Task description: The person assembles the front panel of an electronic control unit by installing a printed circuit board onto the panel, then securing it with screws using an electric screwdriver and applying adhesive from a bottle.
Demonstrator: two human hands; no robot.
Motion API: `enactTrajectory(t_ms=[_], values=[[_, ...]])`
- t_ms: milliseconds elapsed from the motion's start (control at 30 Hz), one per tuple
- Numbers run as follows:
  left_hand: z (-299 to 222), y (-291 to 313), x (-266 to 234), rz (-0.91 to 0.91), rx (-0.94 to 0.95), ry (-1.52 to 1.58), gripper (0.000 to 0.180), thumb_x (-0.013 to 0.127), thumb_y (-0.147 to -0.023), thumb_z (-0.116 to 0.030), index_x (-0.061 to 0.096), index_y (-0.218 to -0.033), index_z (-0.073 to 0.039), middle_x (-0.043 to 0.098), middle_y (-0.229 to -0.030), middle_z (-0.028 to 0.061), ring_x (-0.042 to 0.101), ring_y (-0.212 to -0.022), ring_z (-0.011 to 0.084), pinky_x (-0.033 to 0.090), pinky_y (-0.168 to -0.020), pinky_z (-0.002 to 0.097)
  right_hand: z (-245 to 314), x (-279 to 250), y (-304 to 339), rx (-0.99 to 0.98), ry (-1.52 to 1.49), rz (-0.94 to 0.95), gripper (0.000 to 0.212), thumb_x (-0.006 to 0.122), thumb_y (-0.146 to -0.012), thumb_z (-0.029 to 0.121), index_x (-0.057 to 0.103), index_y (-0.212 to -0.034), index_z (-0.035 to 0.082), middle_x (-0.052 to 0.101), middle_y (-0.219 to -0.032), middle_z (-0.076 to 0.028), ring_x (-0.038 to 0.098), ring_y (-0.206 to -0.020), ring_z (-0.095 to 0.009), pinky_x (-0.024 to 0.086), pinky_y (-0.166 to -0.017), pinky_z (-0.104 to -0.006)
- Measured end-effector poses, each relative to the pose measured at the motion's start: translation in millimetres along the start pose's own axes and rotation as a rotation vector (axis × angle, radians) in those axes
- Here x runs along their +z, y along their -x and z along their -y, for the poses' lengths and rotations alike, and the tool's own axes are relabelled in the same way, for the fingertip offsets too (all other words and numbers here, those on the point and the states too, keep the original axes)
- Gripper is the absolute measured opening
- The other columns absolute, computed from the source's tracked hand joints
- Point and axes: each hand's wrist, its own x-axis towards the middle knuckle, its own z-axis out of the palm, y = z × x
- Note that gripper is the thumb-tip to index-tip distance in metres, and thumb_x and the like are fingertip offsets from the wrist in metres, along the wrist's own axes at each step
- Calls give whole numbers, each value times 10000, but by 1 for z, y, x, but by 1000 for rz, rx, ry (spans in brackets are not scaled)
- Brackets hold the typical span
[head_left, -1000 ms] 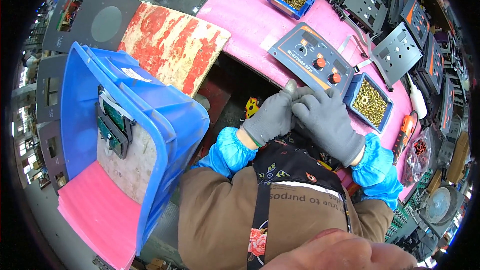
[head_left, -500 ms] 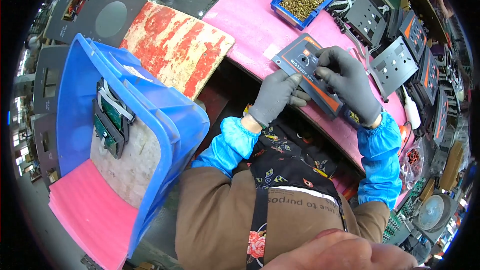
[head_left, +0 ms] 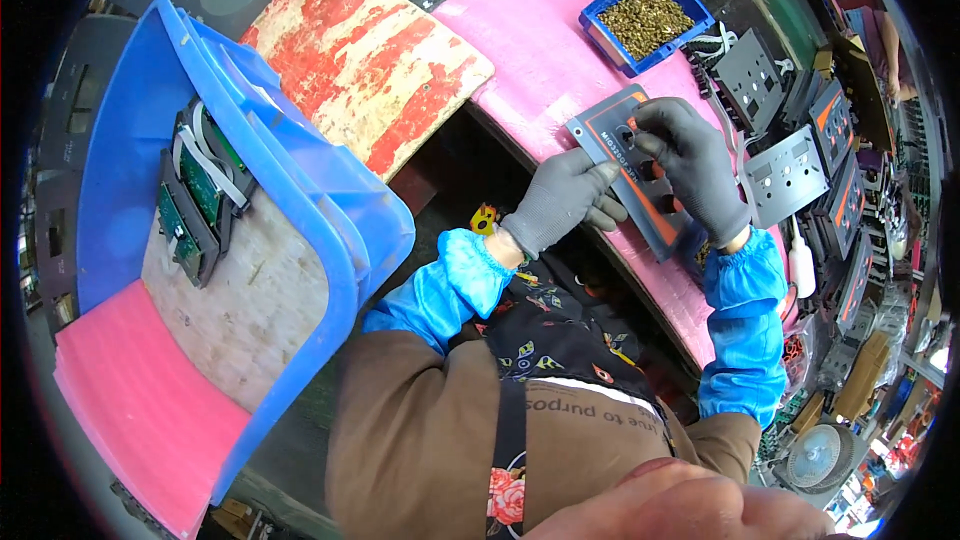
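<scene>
A dark grey front panel (head_left: 607,126) with orange stripes, white lettering and round openings lies tilted over the pink mat (head_left: 540,90). My gloved left hand (head_left: 565,198) grips its near edge, thumb on top and the other fingers curled at the rim. Above the panel's face, my gloved right hand (head_left: 698,165) is closed, thumb and forefinger brought together. Whatever lies between those fingertips is hidden or too small to name. Beyond the panel, a blue bin (head_left: 603,43) holds many small brass-coloured parts (head_left: 650,20).
To the left, a large blue crate (head_left: 340,240) holds circuit boards with ribbon cables (head_left: 205,190) and pink foam sheets (head_left: 150,390). A worn red-and-cream board (head_left: 370,60) adjoins the mat. Metal plates (head_left: 785,178) and stacked panels (head_left: 848,202) line the right side, near a white bottle (head_left: 801,265).
The view has shifted, so the crate sits farther left and the bin farther right. My right hand stays over the panel, its fingers slightly moved; my left still holds the edge.
</scene>
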Motion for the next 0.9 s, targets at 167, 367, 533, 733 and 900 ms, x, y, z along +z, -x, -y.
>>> enactTrajectory(t_ms=[167, 367, 533, 733, 900], values=[[0, -1, -1, 3, -34, 12, 266, 484, -974, -181, 558, -1123, 26, 626, -937, 105, 648, -702, 167, 573, -584, 265, 7, 5, -1, 24, -21, -101, 369, 655, -797, 13, 566, -1154, 48, 599, -1053, -107, 624, -955, -221, 504, -820, -317], [3, -6, -2, 35, -3, 31, 265, 492, -969, -194, 553, -1096, 30, 641, -862, 137, 667, -684, 203, 573, -558, 289, -29, 9, -4, -34, -170, -2, 491, 632, -779, -53, 527, -1248, 45, 544, -1262, -118, 553, -1143, -230, 440, -984, -317], [3, -4, -3, 31, -5, 31, 272, 495, -968, -198, 557, -1109, 26, 640, -860, 131, 668, -688, 197, 570, -551, 283, -25, -4, 1, -3, -136, 43, 511, 617, -766, -78, 524, -1256, 34, 516, -1309, -115, 520, -1186, -238, 411, -1020, -327], [0, 0, -1, 19, -12, 27, 286, 512, -965, -217, 565, -1112, 22, 638, -873, 114, 664, -679, 178, 567, -545, 271, -28, -13, -8, -98, 152, 83, 428, 599, -778, -64, 573, -1193, 37, 571, -1156, -120, 575, -1061, -276, 458, -916, -327], [1, -2, 1, 29, -9, 31, 284, 514, -966, -222, 569, -1104, 20, 638, -885, 108, 658, -669, 170, 566, -545, 267, -29, -18, -11, 32, 82, 135, 344, 600, -795, -33, 602, -1135, 18, 597, -1072, -121, 596, -996, -254, 471, -859, -322]])
